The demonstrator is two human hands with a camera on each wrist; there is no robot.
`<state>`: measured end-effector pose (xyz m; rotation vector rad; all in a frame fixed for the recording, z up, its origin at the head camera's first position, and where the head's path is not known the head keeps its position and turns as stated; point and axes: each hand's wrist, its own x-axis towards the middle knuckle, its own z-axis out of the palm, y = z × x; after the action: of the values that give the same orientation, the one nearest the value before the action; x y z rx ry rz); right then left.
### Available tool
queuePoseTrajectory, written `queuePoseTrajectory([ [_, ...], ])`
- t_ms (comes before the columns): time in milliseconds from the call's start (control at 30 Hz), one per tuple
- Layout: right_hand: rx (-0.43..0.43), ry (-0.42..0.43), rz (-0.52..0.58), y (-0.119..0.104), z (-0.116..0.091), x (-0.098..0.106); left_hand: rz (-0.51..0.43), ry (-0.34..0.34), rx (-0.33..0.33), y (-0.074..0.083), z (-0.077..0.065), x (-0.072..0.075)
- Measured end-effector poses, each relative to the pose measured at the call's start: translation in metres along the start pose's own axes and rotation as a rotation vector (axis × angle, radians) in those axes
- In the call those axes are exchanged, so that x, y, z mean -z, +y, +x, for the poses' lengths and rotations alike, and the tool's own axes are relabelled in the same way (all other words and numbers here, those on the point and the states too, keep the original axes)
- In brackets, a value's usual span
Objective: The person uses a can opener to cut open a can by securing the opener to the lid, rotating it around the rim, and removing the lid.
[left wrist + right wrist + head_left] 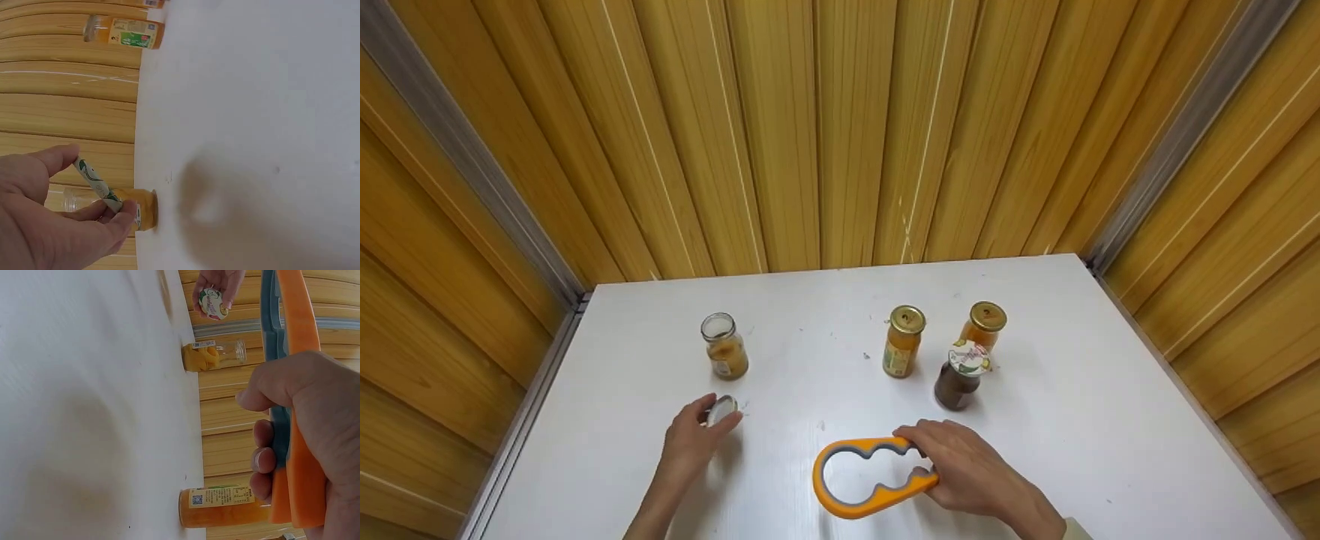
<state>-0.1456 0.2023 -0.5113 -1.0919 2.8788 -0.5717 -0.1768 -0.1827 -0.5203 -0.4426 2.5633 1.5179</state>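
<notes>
My left hand pinches a jar lid by its edge, with the pale inner side facing up toward the head view. The left wrist view shows the printed rim of that lid. Just beyond this hand stands an uncovered glass jar, partly filled with yellow-orange pieces. My right hand grips the handle ends of an orange jar opener with a grey scalloped inner edge. Its closed loop points left, above the table, and nothing sits within it.
Right of centre on the white table stand a gold-lidded jar, another gold-lidded jar and a dark jar with a printed lid. Wood-patterned walls rise along the back and sides.
</notes>
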Motion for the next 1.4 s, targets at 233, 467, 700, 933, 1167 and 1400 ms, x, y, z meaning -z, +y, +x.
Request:
queuePoseTrajectory([
  [233, -0.007, -0.007, -0.009, -0.001, 0.001, 0.002, 0.186, 0.179, -0.216, 0.001, 0.011, -0.011],
  [467, -0.006, -0.018, -0.011, -0.001, 0.002, 0.002, 0.281, 0.276, -0.355, -0.001, 0.016, -0.017],
  [700, -0.027, -0.041, -0.009, -0.002, 0.003, 0.003, 0.409, 0.372, -0.363, -0.009, 0.026, -0.018],
  [933, -0.028, -0.044, 0.001, -0.001, 0.001, 0.002, 0.419, 0.335, -0.304, -0.019, 0.034, -0.021],
  [1167, -0.036, -0.052, 0.013, 0.001, -0.001, 0.000, 0.426, 0.294, -0.261, -0.028, 0.041, -0.025],
  [1400, -0.037, -0.046, 0.016, 0.002, -0.001, -0.001, 0.441, 0.289, -0.248, -0.033, 0.044, -0.028],
])
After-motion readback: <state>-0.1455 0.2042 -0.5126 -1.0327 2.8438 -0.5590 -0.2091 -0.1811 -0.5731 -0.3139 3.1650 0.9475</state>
